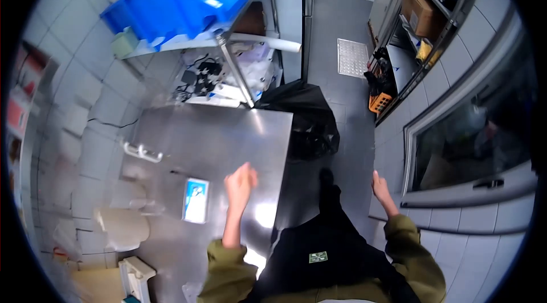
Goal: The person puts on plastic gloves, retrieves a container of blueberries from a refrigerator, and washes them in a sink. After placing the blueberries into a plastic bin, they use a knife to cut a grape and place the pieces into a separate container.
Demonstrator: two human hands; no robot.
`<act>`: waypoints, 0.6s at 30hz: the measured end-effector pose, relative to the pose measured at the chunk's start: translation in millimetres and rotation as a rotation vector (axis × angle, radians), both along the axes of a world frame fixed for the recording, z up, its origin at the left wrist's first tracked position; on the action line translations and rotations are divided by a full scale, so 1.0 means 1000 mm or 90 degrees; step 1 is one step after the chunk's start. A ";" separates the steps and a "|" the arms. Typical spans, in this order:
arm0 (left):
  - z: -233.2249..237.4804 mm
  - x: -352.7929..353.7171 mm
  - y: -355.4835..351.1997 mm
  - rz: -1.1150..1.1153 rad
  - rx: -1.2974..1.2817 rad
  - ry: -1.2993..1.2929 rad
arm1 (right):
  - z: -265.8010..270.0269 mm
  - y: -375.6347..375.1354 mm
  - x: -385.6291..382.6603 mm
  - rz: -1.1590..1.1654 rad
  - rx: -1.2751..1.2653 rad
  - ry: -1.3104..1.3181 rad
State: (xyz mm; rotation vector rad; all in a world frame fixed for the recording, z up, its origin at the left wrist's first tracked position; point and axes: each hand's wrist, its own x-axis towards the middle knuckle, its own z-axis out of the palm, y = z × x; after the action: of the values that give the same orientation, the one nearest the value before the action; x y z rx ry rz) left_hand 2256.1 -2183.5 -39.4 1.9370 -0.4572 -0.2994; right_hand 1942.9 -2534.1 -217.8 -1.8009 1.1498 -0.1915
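My left hand point(241, 182) is raised over the right part of a steel table point(228, 132), its fingers loosely curled and somewhat blurred. Nothing shows in it. Left of it on the tabletop lies a small tablet or phone-like device point(195, 201) with a lit blue and white screen. My right hand point(380, 186) hangs in the air beside the tiled wall, below the window, one finger stretched out and the others partly bent. I see nothing in that hand, and it touches nothing.
Blue plastic bins point(165, 9) stand on a rack beyond the table. A black bag point(310, 115) hangs at the table's far right corner. Ahead runs a grey floor aisle point(333, 23). Shelves with cardboard boxes point(423, 11) and an orange basket point(379, 103) line the right side, before a window point(473, 143).
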 end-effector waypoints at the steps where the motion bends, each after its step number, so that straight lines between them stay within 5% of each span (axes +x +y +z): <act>1: -0.011 0.031 -0.062 -0.068 -0.038 -0.045 | -0.016 -0.022 -0.007 -0.051 -0.031 -0.006; 3: -0.062 0.102 -0.167 -0.006 -0.168 -0.020 | -0.063 -0.059 -0.021 -0.040 -0.097 -0.040; 4: -0.084 0.150 -0.202 -0.008 -0.138 -0.111 | -0.072 -0.076 -0.020 -0.059 0.029 -0.054; 6: -0.136 0.239 -0.251 0.234 0.038 -0.258 | -0.061 -0.089 -0.009 -0.100 0.185 -0.064; 10: -0.154 0.334 -0.298 0.607 0.214 -0.141 | -0.039 -0.134 0.037 -0.065 0.289 -0.042; 13: -0.159 0.364 -0.288 0.542 0.395 -0.066 | -0.020 -0.167 0.077 0.007 0.279 -0.056; 16: -0.155 0.388 -0.275 0.473 0.224 -0.172 | 0.014 -0.191 0.136 0.025 0.277 -0.114; 18: -0.092 0.351 -0.283 0.463 0.018 -0.277 | 0.038 -0.201 0.178 0.041 0.279 -0.148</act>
State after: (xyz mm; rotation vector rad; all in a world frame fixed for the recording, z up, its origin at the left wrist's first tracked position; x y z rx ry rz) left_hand 2606.7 -2466.6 -131.7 2.0560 0.0023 0.5925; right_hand 2120.4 -2734.9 -179.9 -1.3842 0.8869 -0.0977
